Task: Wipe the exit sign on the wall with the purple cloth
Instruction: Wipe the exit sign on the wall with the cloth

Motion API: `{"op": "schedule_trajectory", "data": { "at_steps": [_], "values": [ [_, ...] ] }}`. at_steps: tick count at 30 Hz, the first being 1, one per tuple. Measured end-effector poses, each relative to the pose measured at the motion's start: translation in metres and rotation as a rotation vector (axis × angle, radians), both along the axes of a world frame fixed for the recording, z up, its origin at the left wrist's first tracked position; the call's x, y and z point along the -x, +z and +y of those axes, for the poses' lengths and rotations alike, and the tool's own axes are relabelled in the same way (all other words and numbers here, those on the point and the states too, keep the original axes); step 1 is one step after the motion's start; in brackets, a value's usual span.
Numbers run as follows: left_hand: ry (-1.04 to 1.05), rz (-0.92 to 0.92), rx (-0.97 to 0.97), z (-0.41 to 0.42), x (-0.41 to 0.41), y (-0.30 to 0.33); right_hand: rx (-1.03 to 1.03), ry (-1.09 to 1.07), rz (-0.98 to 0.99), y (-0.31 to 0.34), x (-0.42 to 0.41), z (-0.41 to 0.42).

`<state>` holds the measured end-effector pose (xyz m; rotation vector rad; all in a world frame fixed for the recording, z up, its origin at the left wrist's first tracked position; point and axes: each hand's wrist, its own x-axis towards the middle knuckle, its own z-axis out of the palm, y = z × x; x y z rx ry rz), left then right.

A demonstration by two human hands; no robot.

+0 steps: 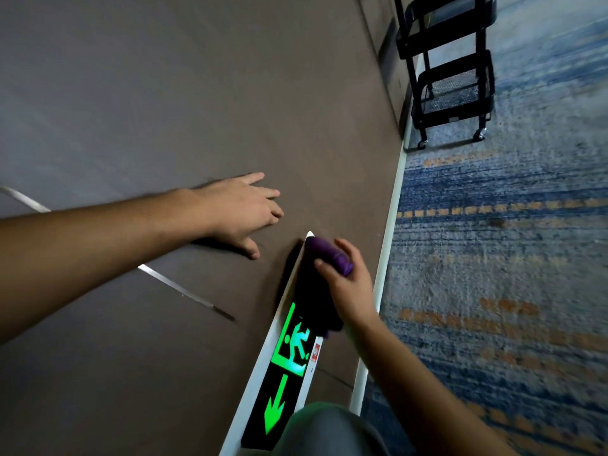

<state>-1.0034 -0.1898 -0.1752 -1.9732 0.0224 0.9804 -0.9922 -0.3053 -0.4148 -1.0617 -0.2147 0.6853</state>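
The right hand (345, 284) grips the bunched purple cloth (329, 258), fingers curled over it, pressing it on the far end of the exit sign (289, 350) low on the brown wall (197, 93). The sign's green running figure and arrow glow, uncovered, nearer the camera. The left hand (240, 215) lies flat on the wall just beside the sign, fingers spread and straight. A black wire cart (450, 67) stands well apart on the blue patterned carpet (510, 225).
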Motion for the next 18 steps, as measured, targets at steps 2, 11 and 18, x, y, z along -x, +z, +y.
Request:
{"op": "schedule_trajectory", "data": {
  "at_steps": [2,11,18],
  "values": [
    [0.009,0.010,0.017,0.001,-0.003,-0.001,0.035,-0.057,0.062,0.005,-0.025,0.006],
    [0.011,0.017,0.038,0.004,-0.008,-0.004,0.315,0.099,-0.262,0.031,-0.044,0.038],
    [0.013,0.008,0.049,0.009,-0.009,-0.004,0.361,0.024,-0.499,0.021,0.014,0.023]
  ]
}}
